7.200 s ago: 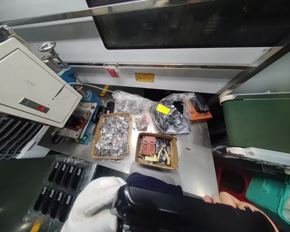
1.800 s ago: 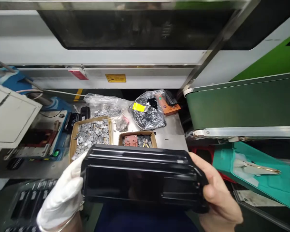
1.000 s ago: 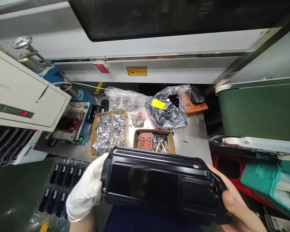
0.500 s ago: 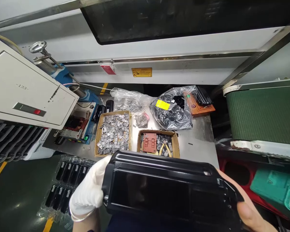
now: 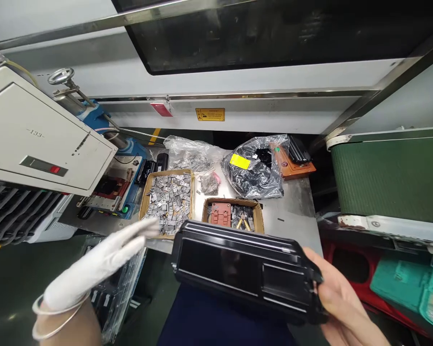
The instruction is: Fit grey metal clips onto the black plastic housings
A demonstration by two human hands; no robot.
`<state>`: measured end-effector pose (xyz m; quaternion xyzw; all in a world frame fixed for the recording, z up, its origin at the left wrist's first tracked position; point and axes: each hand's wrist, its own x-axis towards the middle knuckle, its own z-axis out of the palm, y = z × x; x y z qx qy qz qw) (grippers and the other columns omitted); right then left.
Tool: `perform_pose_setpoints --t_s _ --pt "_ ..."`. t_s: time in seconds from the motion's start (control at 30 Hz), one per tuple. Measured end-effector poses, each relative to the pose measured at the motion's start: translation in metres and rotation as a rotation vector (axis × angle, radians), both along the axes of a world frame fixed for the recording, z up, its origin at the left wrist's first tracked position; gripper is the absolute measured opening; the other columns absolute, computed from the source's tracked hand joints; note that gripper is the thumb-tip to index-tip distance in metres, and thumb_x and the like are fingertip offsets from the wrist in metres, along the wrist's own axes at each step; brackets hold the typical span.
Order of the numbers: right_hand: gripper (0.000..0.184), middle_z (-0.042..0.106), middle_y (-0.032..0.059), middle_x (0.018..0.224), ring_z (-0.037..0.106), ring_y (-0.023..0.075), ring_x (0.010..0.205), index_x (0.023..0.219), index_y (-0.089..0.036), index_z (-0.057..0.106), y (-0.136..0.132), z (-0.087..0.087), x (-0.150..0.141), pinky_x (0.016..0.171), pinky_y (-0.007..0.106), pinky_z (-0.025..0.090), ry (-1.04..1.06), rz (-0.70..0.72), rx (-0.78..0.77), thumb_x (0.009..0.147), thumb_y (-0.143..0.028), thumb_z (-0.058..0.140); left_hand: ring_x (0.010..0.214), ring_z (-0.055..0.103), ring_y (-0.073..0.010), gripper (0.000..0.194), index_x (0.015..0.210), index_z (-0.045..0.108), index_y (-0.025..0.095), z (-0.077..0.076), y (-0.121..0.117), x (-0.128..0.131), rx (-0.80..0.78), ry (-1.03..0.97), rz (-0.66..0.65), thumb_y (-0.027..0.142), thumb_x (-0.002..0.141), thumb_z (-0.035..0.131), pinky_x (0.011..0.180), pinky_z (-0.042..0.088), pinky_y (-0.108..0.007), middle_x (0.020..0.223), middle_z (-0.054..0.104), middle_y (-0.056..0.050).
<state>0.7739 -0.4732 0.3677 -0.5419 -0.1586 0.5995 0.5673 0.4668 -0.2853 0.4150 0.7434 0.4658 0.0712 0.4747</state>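
My bare right hand (image 5: 341,293) grips one end of a long, glossy black plastic housing (image 5: 220,266), thumb on the near face. The housing is held in front of my body, over the near edge of the metal table (image 5: 296,209). My left hand (image 5: 101,259), in a white glove, is off the housing with its fingers stretched out. Those fingertips are at the near left corner of a cardboard box (image 5: 192,199) full of small grey metal parts (image 5: 169,197); whether they touch is unclear. Beyond the housing, a smaller box (image 5: 260,218) holds a reddish-brown block (image 5: 221,214) and yellow-handled pliers (image 5: 242,222).
A blue press (image 5: 132,149) and a grey cabinet (image 5: 50,129) marked 133 stand at the left. Clear trays (image 5: 124,288) with black parts are below. A plastic bag (image 5: 256,166) lies at the table's back. At the right are a green conveyor (image 5: 393,178) and a teal bin (image 5: 397,283).
My left hand has let go of the housing and moved left, its fingers opening out. The housing, now held by the right hand alone, appears smaller and farther from the camera.
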Motion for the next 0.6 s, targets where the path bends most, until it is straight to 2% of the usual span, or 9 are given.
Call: perform_pose_setpoints --t_s 0.07,0.1,0.13,0.2,0.27,0.33,0.4,0.5,0.6 --pt "0.061 0.071 0.0067 0.083 0.069 0.031 0.092 0.112 -0.025 0.069 -0.001 -0.006 0.0 0.086 0.041 0.057 -0.02 -0.003 0.0 0.064 -0.059 0.086 0.134 0.055 -0.0313 0.061 0.149 0.049 0.024 0.007 0.001 0.006 0.342 0.164 0.087 0.058 0.097 0.05 0.116 0.04 -0.052 0.146 0.057 -0.011" --pt "0.057 0.07 0.0059 0.082 0.068 0.0289 0.09 0.109 -0.025 0.069 -0.002 -0.008 -0.001 0.084 0.039 0.056 -0.031 0.004 -0.006 0.066 -0.059 0.085 0.141 0.047 -0.0307 0.068 0.154 0.04 0.022 0.007 -0.003 0.016 0.501 0.161 0.029 0.058 0.097 0.049 0.121 0.033 -0.051 0.155 0.048 -0.011" --pt "0.052 0.069 0.0049 0.081 0.067 0.0264 0.087 0.107 -0.024 0.069 -0.002 -0.01 -0.003 0.081 0.036 0.055 -0.04 0.019 -0.013 0.07 -0.059 0.084 0.147 0.038 -0.0312 0.077 0.157 0.032 0.018 0.006 -0.01 0.028 0.664 0.116 -0.09 0.059 0.096 0.053 0.125 0.026 -0.05 0.16 0.039 -0.014" --pt "0.043 0.066 0.0027 0.08 0.064 0.0207 0.081 0.101 -0.023 0.068 -0.003 -0.014 -0.008 0.077 0.03 0.052 -0.05 0.04 -0.025 0.078 -0.058 0.08 0.155 0.015 -0.0355 0.102 0.158 0.024 0.008 -0.004 -0.027 0.06 0.929 0.004 -0.462 0.06 0.084 0.071 0.129 0.009 -0.05 0.166 0.021 -0.021" --pt "0.04 0.061 0.0002 0.078 0.058 0.0156 0.076 0.097 -0.023 0.067 -0.004 -0.018 -0.016 0.073 0.026 0.047 -0.039 0.023 -0.04 0.082 -0.058 0.077 0.156 0.004 -0.0411 0.11 0.149 0.036 0.004 -0.021 -0.044 0.088 1.047 -0.032 -0.675 0.051 0.064 0.089 0.127 -0.002 -0.057 0.162 0.025 -0.028" --pt "0.043 0.057 -0.0015 0.076 0.051 0.0127 0.071 0.094 -0.021 0.066 -0.005 -0.022 -0.024 0.069 0.023 0.042 -0.017 -0.017 -0.068 0.08 -0.061 0.078 0.154 0.012 -0.0444 0.104 0.141 0.045 0.003 -0.04 -0.053 0.106 1.083 0.016 -0.739 0.036 0.055 0.093 0.124 -0.002 -0.062 0.156 0.037 -0.03" --pt "0.048 0.053 -0.0026 0.074 0.045 0.0113 0.068 0.092 -0.02 0.064 -0.008 -0.026 -0.029 0.067 0.023 0.038 0.012 -0.033 -0.09 0.078 -0.064 0.079 0.148 0.03 -0.0433 0.091 0.142 0.044 0.001 -0.058 -0.056 0.111 1.117 0.066 -0.749 0.028 0.065 0.085 0.124 0.002 -0.063 0.15 0.046 -0.029" --pt "0.052 0.051 -0.0032 0.073 0.042 0.0106 0.066 0.093 -0.019 0.062 -0.015 -0.028 -0.033 0.066 0.023 0.036 0.041 -0.02 -0.084 0.077 -0.066 0.078 0.134 0.052 -0.0367 0.075 0.15 0.033 -0.004 -0.076 -0.051 0.108 1.16 0.052 -0.737 0.028 0.089 0.061 0.124 0.013 -0.059 0.141 0.057 -0.027" --pt "0.049 0.057 -0.0017 0.077 0.045 0.011 0.068 0.097 -0.019 0.063 -0.012 -0.031 -0.032 0.066 0.024 0.038 0.011 0.034 -0.066 0.08 -0.064 0.077 0.12 0.063 -0.0335 0.075 0.153 0.025 -0.005 -0.086 -0.042 0.105 1.096 -0.005 -0.718 0.029 0.092 0.053 0.119 0.027 -0.057 0.127 0.065 -0.025"
